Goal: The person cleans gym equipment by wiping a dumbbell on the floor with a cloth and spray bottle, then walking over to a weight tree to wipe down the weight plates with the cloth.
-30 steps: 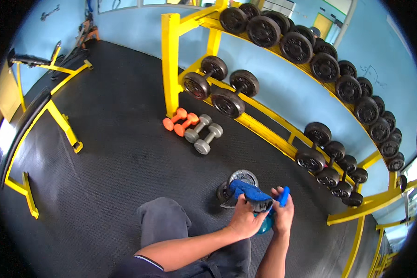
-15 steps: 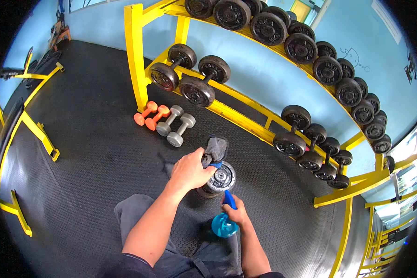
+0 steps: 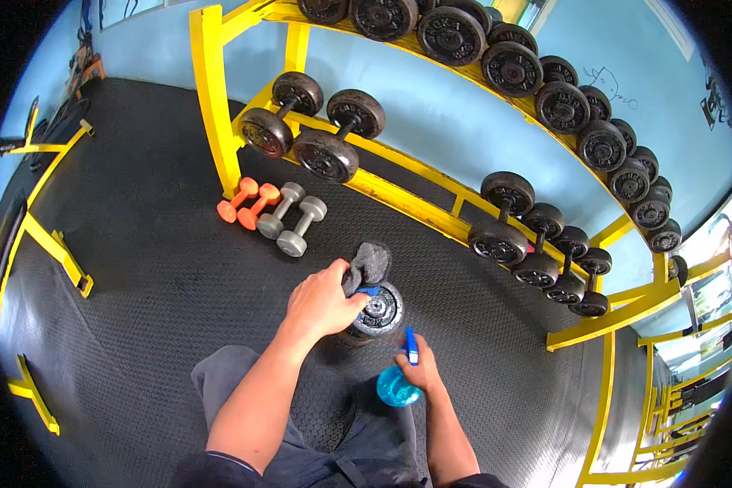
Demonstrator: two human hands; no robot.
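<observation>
Teal see-through spray bottle [image 3: 398, 387], silvery-topped dumbbell [image 3: 381, 313] on the black floor [image 3: 488, 382], bunched grey-and-blue cloth [image 3: 371, 264].
Your right hand [image 3: 420, 370] wraps the bottle's neck; farther out, your left hand [image 3: 319, 302], back upward, grips the cloth over the dumbbell's edge.

Black textured floor [image 3: 138, 260] around you, pale blue wall [image 3: 154, 49] far, yellow rack [image 3: 211, 98] before it, bright light [image 3: 712, 244] at right.

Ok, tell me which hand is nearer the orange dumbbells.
Left: the left hand, holding a cloth, is right of the orange dumbbells; the right hand, holding a blue bottle, is farther right.
</observation>
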